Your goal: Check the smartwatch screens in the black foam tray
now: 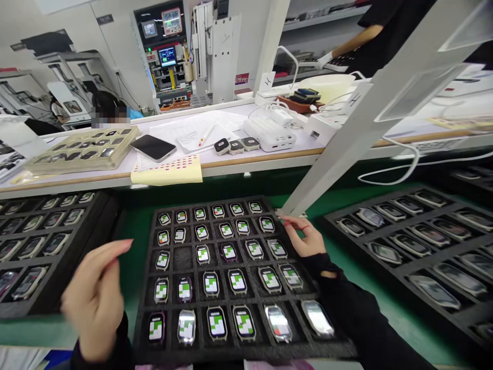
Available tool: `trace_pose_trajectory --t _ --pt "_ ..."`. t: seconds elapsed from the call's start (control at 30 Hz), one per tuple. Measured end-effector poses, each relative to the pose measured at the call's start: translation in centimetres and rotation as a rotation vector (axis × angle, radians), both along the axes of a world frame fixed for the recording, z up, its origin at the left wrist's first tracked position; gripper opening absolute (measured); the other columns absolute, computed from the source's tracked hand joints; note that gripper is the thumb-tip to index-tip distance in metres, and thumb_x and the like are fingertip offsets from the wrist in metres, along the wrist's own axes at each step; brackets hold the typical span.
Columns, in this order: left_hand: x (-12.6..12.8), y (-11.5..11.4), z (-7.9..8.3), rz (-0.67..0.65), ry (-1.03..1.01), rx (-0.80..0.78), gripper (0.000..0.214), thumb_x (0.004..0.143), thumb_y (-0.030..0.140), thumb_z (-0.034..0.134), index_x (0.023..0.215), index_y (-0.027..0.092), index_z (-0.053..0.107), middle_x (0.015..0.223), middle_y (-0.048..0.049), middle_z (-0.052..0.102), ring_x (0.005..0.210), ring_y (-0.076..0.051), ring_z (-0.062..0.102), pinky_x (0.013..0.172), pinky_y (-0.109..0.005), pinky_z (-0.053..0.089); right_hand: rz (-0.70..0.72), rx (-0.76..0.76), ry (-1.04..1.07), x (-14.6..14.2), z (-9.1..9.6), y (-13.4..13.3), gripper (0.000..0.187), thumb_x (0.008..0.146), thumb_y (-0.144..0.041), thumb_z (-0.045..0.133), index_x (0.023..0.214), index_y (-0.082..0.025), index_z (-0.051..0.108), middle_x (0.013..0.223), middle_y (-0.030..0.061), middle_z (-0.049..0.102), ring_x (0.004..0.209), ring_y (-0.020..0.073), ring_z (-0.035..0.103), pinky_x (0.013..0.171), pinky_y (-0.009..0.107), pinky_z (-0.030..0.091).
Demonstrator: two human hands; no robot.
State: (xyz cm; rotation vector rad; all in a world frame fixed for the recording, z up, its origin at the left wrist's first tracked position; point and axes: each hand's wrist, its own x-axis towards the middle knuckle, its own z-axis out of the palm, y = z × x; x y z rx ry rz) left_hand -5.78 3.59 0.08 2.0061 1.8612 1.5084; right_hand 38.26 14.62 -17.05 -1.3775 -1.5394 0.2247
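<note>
- The left hand (96, 298) hung raised just left of the black foam tray (231, 352), fingers loosely spread, blurred and holding nothing. It was near the tray's near-left corner but apart from it.
- The tray lay centred on the green belt (134, 231) between both hands, its cells filled with watches (216, 324). They lay long axis away from the person, most showing green-and-white screens. One cell (182, 258) was bare.
- The right hand (306, 240) was the nearer one, fingers bent onto the tray's far-right rim. Whether they clasped it could not be told.
</note>
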Motion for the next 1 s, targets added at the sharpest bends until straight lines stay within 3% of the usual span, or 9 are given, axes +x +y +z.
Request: trace_pose_trajectory --t 0.1,0.23,0.33,0.5,0.7,0.83,1.0 --pt "-2.2 3.0 -4.7 -0.084 -0.053 -0.31 0.038 0.097 0.04 0.047 0.128 0.026 0.062 0.132 -0.0081 0.062 0.122 -0.026 0.058 0.107 -0.046 0.047 0.097 0.019 -0.081 -1.4 2.2 0.6 0.026 0.096 -0.036 0.05 0.107 -0.022 0.069 0.105 0.0098 0.07 0.095 0.0279 0.067 0.089 0.044 0.053" --pt "-4.4 6.1 -11.9 -0.075 -0.255 -0.486 0.052 0.097 0.047 0.042 0.141 0.021 0.05 0.151 -0.0111 0.045 0.141 -0.025 0.041 0.121 -0.047 0.029 0.352 -0.02 -0.199 -4.8 4.6 2.5 0.034 0.098 -0.036 0.046 0.125 -0.024 0.063 0.114 0.0081 0.07 0.109 0.0275 0.065 0.098 0.043 0.052" --pt "-4.8 6.8 -14.3 -0.09 -0.301 -0.536 0.051 0.097 0.05 0.044 0.138 0.022 0.055 0.15 -0.01 0.049 0.141 -0.025 0.041 0.122 -0.044 0.028 0.516 -0.063 -0.284 -7.7 5.1 4.1 0.046 0.1 -0.034 0.043 0.145 -0.024 0.048 0.125 0.0078 0.067 0.119 0.0273 0.062 0.106 0.046 0.048" --pt "-5.1 6.7 -14.5 -0.113 -0.321 -0.527 0.053 0.099 0.051 0.037 0.139 0.02 0.055 0.148 -0.0087 0.051 0.14 -0.022 0.044 0.12 -0.04 0.031 0.65 -0.101 -0.379 -10.9 4.0 6.1 0.061 0.1 -0.026 0.037 0.159 -0.024 0.02 0.133 0.0082 0.063 0.128 0.0286 0.055 0.118 0.064 0.024" --pt "-5.3 6.8 -14.4 -0.124 -0.335 -0.528 0.053 0.1 0.049 0.037 0.138 0.018 0.056 0.148 -0.0087 0.052 0.139 -0.022 0.045 0.121 -0.039 0.03 0.698 -0.09 -0.44 -12.0 2.9 6.9 0.071 0.097 -0.017 0.034 0.161 -0.025 0.006 0.141 0.0086 0.056 0.139 0.0258 0.041 0.119 0.066 0.015" --pt "-5.2 6.8 -14.5 -0.127 -0.342 -0.531 0.053 0.1 0.048 0.037 0.138 0.018 0.056 0.147 -0.0093 0.052 0.139 -0.023 0.044 0.121 -0.04 0.031 0.703 -0.087 -0.48 -12.2 2.3 7.2 0.077 0.091 -0.013 0.035 0.161 -0.021 0.005 0.142 0.0101 0.055 0.142 0.0255 0.036 0.119 0.067 0.014" --pt "-5.3 6.8 -14.5 -0.135 -0.34 -0.539 0.052 0.1 0.049 0.038 0.14 0.02 0.055 0.149 -0.0078 0.051 0.14 -0.023 0.043 0.12 -0.04 0.032 0.702 -0.115 -0.526 -12.3 1.9 7.5 0.075 0.088 -0.015 0.041 0.159 -0.017 0.017 0.139 0.0131 0.057 0.142 0.0295 0.035 0.117 0.068 0.016"
